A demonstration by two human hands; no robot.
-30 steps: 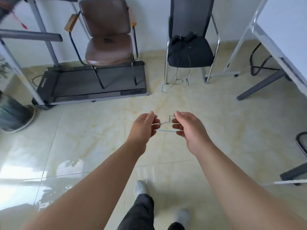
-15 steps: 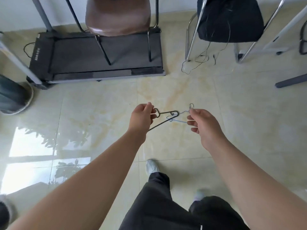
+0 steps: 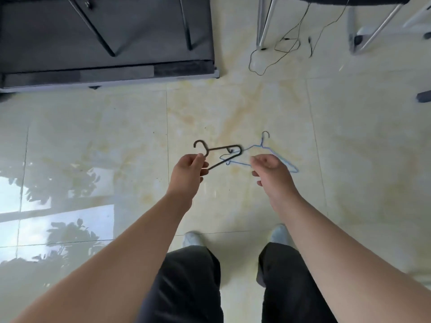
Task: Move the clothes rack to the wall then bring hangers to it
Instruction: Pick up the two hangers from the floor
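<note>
Mid-frame, left hand (image 3: 190, 167) pinches the black hanger (image 3: 224, 153); right hand (image 3: 270, 170) curls half-open above the blue hanger (image 3: 268, 151); their tips overlap and may snag.

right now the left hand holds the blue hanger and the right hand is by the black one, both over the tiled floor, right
Not quite: the colours are swapped. In the head view the left hand holds the black hanger near its hook, and the right hand is by the blue hanger. Both are over the tiled floor.

Black hanger (image 3: 225, 152) tangled with thin blue wire hanger (image 3: 274, 154), overlapping.
</note>
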